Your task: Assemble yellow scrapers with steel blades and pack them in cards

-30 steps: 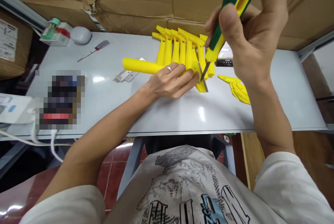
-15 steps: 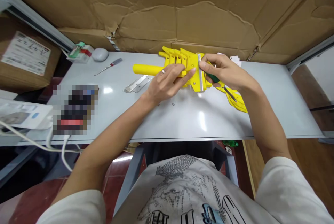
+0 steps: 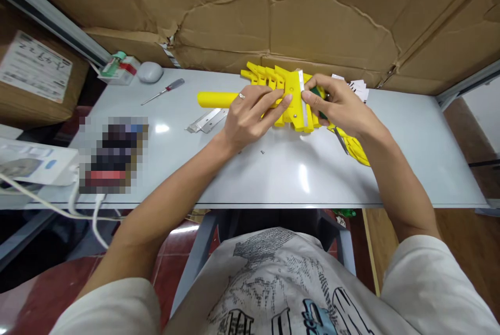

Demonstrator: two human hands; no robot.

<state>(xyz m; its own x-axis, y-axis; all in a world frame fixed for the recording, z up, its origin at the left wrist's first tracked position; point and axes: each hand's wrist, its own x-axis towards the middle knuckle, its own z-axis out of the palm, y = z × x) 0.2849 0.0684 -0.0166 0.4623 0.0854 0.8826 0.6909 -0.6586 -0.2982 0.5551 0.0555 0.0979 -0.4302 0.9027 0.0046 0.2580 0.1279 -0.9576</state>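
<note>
My left hand (image 3: 252,116) is closed around a yellow scraper (image 3: 292,106), whose thick round handle sticks out to the left. A narrow metal blade (image 3: 303,99) lies along the right edge of the scraper's flat head. My right hand (image 3: 339,103) has its thumb and forefinger at that blade, while a green-handled screwdriver (image 3: 322,115) is tucked under the fingers, its shaft angled down to the right. Behind the scraper several similar yellow scraper heads (image 3: 260,72) are stacked. Bundled yellow pieces (image 3: 357,151) lie beneath my right wrist.
Metal strips (image 3: 207,120) lie left of my left hand, and a small screw (image 3: 262,152) in front. A clear-handled screwdriver (image 3: 164,91), a mouse (image 3: 150,72), a small box (image 3: 121,72) and a blurred-out phone (image 3: 113,155) with a cable are on the left. Cardboard (image 3: 222,22) stands behind.
My right fingers have shifted slightly along the blade, and the green screwdriver has turned in that hand, with its shaft pointing more steeply down. My left hand still holds the scraper.
</note>
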